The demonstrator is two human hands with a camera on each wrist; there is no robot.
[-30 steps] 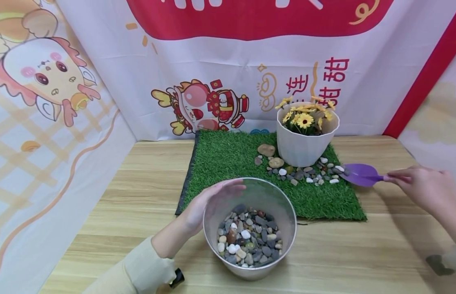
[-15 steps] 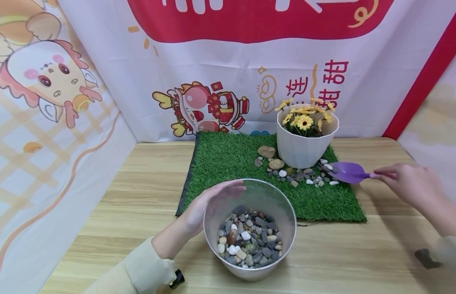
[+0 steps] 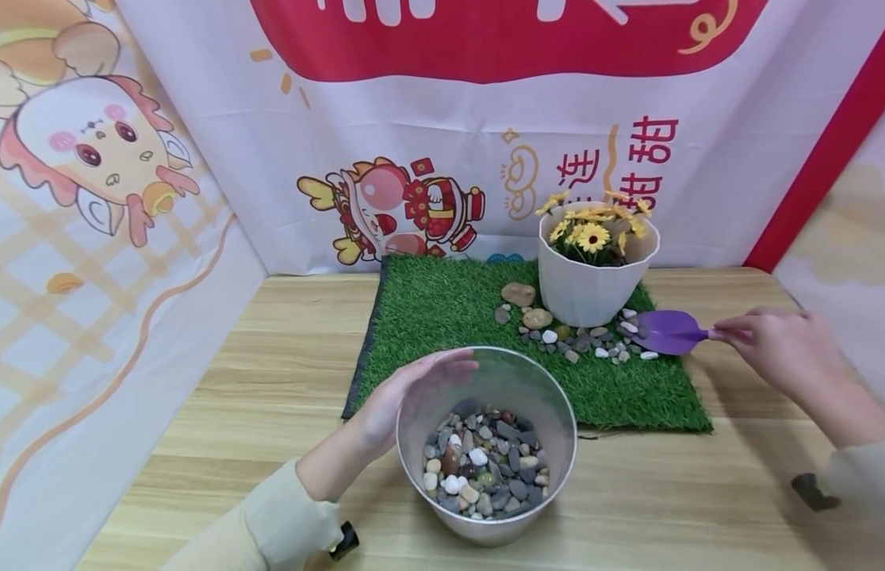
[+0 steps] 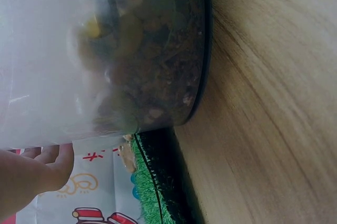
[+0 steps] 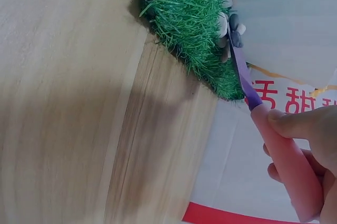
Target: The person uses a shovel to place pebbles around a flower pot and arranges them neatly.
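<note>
My right hand (image 3: pixel 781 349) grips the pink handle (image 5: pixel 287 161) of a hand trowel, thumb along its top. The trowel's purple blade (image 3: pixel 669 333) lies low over the right part of the grass mat, its tip among small pebbles (image 3: pixel 614 347). In the right wrist view, grey and white stones (image 5: pixel 236 30) sit at the blade's tip. My left hand (image 3: pixel 392 404) rests against the left side of a clear bucket (image 3: pixel 414 468), its fingers extended along the outer wall. Inside the bucket is a layer of mixed pebbles (image 3: pixel 485 468).
A white pot (image 3: pixel 588 289) of yellow flowers (image 3: pixel 592 236) stands on the green artificial grass mat (image 3: pixel 442 309). Larger tan stones (image 3: pixel 518 294) lie left of the pot. The wooden table (image 3: pixel 257 381) is backed by a printed cloth (image 3: pixel 257 174).
My right hand has moved the trowel left, from the mat's right edge in among the pebbles beside the pot. The left hand and the bucket have stayed in place.
</note>
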